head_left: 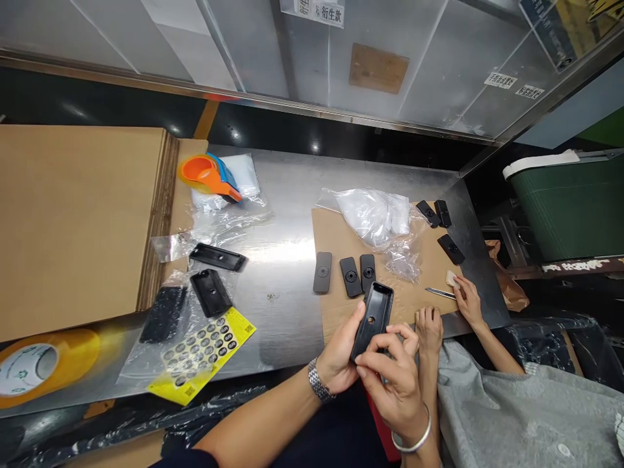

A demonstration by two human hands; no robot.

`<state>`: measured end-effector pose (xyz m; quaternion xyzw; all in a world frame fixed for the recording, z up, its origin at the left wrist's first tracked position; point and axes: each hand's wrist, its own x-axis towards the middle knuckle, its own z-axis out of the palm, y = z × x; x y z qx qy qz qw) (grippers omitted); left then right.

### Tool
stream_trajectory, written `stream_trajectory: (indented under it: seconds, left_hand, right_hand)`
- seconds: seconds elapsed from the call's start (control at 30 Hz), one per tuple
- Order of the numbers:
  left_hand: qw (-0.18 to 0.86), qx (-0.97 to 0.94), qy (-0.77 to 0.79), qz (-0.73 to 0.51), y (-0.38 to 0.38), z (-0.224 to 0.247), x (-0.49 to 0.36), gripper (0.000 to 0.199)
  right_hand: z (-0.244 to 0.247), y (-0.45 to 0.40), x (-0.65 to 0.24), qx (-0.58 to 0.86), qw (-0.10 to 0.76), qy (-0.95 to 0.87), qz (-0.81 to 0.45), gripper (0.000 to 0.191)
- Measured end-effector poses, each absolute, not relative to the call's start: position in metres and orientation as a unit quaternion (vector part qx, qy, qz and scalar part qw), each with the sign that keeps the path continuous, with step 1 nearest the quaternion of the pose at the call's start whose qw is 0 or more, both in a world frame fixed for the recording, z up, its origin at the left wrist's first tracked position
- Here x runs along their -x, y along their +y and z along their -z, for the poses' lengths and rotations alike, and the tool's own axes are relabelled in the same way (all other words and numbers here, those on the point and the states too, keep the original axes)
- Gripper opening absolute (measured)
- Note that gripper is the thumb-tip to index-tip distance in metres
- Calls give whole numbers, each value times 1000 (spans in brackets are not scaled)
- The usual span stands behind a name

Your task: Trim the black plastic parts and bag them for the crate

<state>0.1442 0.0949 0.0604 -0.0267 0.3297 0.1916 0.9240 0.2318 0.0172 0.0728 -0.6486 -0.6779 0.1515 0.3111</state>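
Left hand [340, 348] clasping black plastic housing [378, 306] by its left edge; right hand [394, 377], fingers bent, at its near end, hold unclear.

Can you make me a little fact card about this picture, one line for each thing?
Table: shiny metal
Left hand: holds a black piece
Right hand: fingers at that piece's near end
Wrists: watch left, bangle right
Left side: orange tape cutter, yellow sticker sheet, more black pieces
Middle: clear bag on cardboard
Neighbour: one hand touching a small white thing, beside a thin tool
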Motion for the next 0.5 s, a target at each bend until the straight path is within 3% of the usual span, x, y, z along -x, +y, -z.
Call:
stream_trajectory:
  seconds: [0.23,0.5]
  left_hand:
    - [951,57,265,-148,93,-59,-142,42]
    - [948,60,272,-155,96,-59,-142,42]
  right_hand:
    - [-70,20,-232,619,327,-680,-219,5]
    - [-71,26,-233,598,347,-671,-267,11]
